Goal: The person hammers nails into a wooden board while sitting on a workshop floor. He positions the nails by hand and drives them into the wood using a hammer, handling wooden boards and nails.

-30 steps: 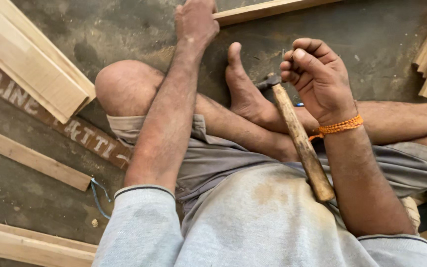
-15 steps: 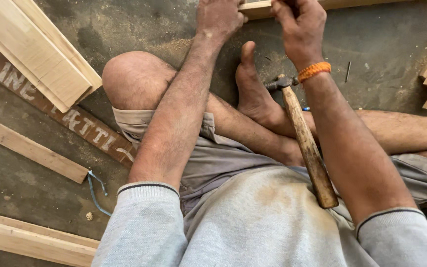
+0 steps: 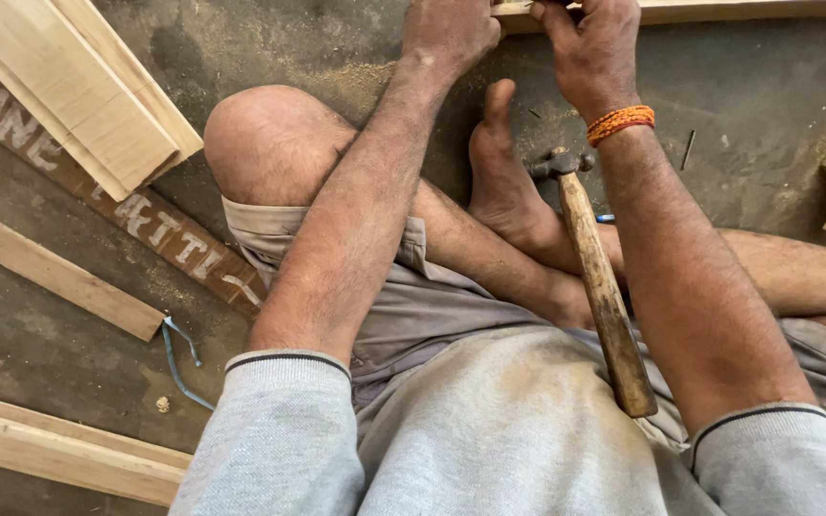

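Fingers of both hands were closed on the batten: left hand (image 3: 449, 33) gripping it, right hand (image 3: 593, 48) pinching at its edge. Nearer, the hammer (image 3: 597, 277) lay unheld on the lap. At the top edge, the batten (image 3: 748, 10) looked stiff, light, best gripped across its width.

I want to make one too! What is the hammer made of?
The hammer looks like it has a wooden handle, brown, worn and smudged, with grain showing. Its small head looks like dark, dull metal, probably steel. It rests on the person's lap, in neither hand.

Planks (image 3: 88, 105) stacked top-left, lettered board (image 3: 145, 225) beneath, blue strap (image 3: 179, 358) nearby.
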